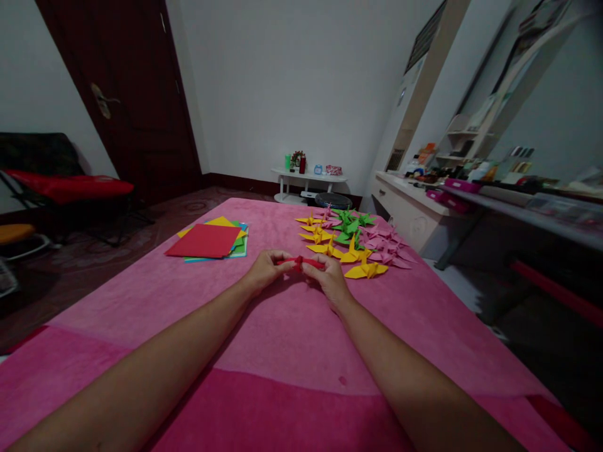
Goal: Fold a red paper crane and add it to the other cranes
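A small red folded-paper crane (pixel 299 262) is held between my two hands just over the pink cloth (pixel 282 339). My left hand (pixel 269 271) pinches its left side, thumb and fingers together. On the other side my right hand (pixel 328 277) grips the right part in the same way. Fingers cover much of the red paper. Close to my right hand lie several yellow paper cranes (pixel 366 270), with green cranes (pixel 348 227) and pink cranes (pixel 389 245) behind and beside them. Left of my left hand rests a stack of coloured paper squares, a red sheet (pixel 205 241) on top.
Against the far wall stands a low white table (pixel 308 176) with small items. To the right is a cluttered white dresser (pixel 409 194). A red folding chair (pixel 70 188) and a dark red door (pixel 127 94) are at the left.
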Action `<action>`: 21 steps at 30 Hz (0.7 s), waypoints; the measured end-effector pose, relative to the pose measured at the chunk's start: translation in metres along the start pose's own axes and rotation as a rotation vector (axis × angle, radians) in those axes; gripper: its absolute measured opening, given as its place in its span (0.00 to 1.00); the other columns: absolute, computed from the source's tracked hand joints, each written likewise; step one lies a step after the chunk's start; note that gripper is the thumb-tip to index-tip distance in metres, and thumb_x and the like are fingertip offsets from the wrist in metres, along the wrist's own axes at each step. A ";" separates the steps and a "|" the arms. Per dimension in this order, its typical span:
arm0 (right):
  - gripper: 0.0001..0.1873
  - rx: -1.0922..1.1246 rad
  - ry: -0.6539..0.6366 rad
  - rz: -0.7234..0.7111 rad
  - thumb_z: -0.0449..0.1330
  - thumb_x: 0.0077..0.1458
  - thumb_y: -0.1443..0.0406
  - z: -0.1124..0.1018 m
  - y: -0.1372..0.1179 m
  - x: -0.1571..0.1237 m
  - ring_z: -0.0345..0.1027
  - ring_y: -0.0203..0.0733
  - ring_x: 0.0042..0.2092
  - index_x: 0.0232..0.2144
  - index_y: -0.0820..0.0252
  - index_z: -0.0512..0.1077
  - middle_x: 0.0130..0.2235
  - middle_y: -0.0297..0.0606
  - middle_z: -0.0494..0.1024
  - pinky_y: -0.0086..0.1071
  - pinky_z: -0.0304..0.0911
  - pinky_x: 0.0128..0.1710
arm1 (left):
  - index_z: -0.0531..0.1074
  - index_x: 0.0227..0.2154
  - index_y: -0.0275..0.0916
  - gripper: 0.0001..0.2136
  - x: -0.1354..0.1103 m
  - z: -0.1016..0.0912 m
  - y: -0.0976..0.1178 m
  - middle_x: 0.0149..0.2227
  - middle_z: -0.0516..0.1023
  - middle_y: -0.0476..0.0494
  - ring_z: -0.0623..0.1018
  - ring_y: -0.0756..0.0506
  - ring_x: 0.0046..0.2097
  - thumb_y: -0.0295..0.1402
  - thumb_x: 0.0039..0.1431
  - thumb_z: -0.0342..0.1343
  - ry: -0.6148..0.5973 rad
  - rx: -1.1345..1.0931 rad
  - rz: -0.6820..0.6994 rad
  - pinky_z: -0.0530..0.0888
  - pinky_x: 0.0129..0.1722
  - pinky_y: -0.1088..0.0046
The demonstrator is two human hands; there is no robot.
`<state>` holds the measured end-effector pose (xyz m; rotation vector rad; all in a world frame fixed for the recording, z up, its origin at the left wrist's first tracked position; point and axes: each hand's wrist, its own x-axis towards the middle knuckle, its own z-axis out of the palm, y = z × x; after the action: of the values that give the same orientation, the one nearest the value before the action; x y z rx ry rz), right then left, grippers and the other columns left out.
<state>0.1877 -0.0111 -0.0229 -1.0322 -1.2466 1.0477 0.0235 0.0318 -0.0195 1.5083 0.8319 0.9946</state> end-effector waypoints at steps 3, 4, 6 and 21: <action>0.14 0.081 0.035 0.025 0.65 0.41 0.58 -0.001 0.001 0.001 0.57 0.29 0.17 0.22 0.61 0.66 0.18 0.28 0.68 0.23 0.50 0.16 | 0.76 0.29 0.31 0.18 -0.003 0.000 0.003 0.17 0.69 0.50 0.60 0.56 0.17 0.45 0.46 0.61 -0.061 0.036 -0.043 0.53 0.18 0.79; 0.15 0.111 0.048 0.028 0.66 0.41 0.58 -0.002 0.001 0.002 0.57 0.29 0.17 0.22 0.61 0.65 0.18 0.28 0.69 0.23 0.50 0.16 | 0.76 0.29 0.31 0.19 -0.004 -0.001 0.003 0.17 0.67 0.51 0.59 0.57 0.17 0.46 0.46 0.60 -0.070 0.030 -0.051 0.52 0.18 0.78; 0.15 0.153 0.070 0.033 0.66 0.40 0.59 -0.003 0.002 0.003 0.60 0.30 0.18 0.22 0.61 0.66 0.18 0.29 0.70 0.23 0.52 0.16 | 0.75 0.27 0.32 0.19 -0.004 -0.002 0.003 0.16 0.66 0.52 0.58 0.57 0.17 0.47 0.46 0.60 -0.075 0.009 -0.046 0.51 0.18 0.78; 0.10 0.318 0.120 0.175 0.66 0.37 0.64 -0.007 -0.004 0.006 0.63 0.30 0.19 0.21 0.62 0.69 0.19 0.32 0.74 0.21 0.53 0.16 | 0.69 0.20 0.34 0.17 0.006 -0.007 -0.004 0.17 0.64 0.52 0.59 0.56 0.19 0.45 0.45 0.61 -0.105 -0.159 -0.123 0.53 0.20 0.78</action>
<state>0.1952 -0.0062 -0.0178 -0.9520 -0.8700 1.2540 0.0198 0.0408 -0.0217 1.3453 0.7440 0.8630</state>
